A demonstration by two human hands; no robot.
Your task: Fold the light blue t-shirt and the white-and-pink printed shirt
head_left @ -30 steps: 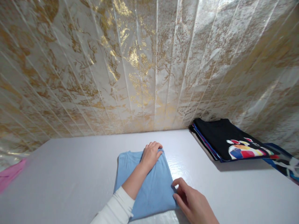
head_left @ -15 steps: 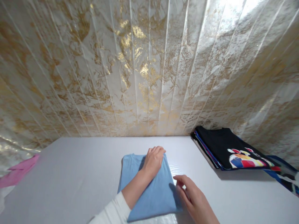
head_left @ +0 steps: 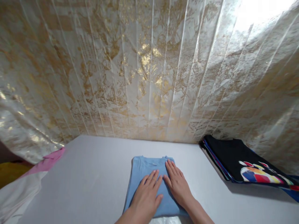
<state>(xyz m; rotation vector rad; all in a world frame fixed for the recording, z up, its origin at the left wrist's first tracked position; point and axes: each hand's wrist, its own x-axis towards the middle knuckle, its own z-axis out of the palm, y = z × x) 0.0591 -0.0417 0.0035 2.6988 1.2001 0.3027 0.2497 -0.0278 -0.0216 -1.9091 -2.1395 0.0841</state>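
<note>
A light blue T-shirt (head_left: 149, 168), folded into a rectangle, lies on the white table in front of me with its neckline at the far end. My left hand (head_left: 147, 193) rests flat on the middle of the shirt, fingers stretched out and pointing away from me. Along the shirt's right side lies my right hand (head_left: 177, 183), also flat, its fingertips close to the far right corner. Both hands are open and hold nothing. Parts of the shirt are hidden under the palms and forearms.
At the right stands a stack of folded clothes, topped by a black T-shirt (head_left: 229, 158) with a colourful print. Pink cloth (head_left: 52, 158) and white cloth (head_left: 23, 193) hang over the left edge of the table (head_left: 93, 168). Behind rises a gold-patterned silvery sheet (head_left: 144, 77).
My left hand has come back from the shirt's far right corner to its middle and flattened. My right hand has moved from beside the shirt onto its right side. The view has shifted left.
</note>
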